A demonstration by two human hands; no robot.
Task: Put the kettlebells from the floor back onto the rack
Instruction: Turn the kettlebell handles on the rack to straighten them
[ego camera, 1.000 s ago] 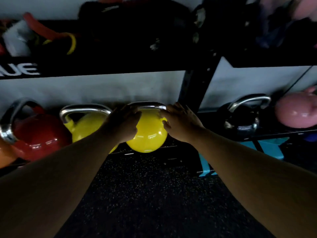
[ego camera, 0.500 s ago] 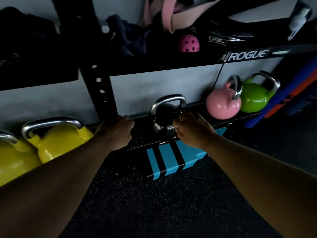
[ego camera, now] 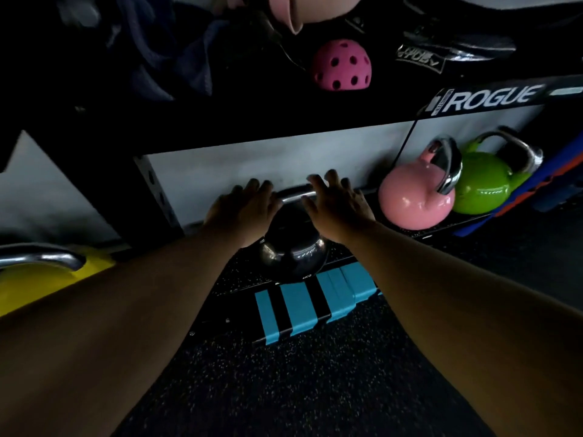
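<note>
The fingers (ego camera: 257,187) of the left hand (ego camera: 241,212) curl loosely at one end of a steel handle; the right hand (ego camera: 336,208) spreads its fingers released over the other end. Whether either truly grasps it, I cannot tell. The glossy black kettlebell (ego camera: 293,257) sits on the black steel rack's bottom shelf (ego camera: 239,279). A pink kettlebell (ego camera: 416,197) and green kettlebell (ego camera: 485,187) stand to the right, touching.

The rack's bottom shelf (ego camera: 407,232) carries a black kettlebell (ego camera: 293,257); right of it sit pink (ego camera: 413,200) and green (ego camera: 485,187) kettlebells, left a yellow one (ego camera: 38,282).
</note>
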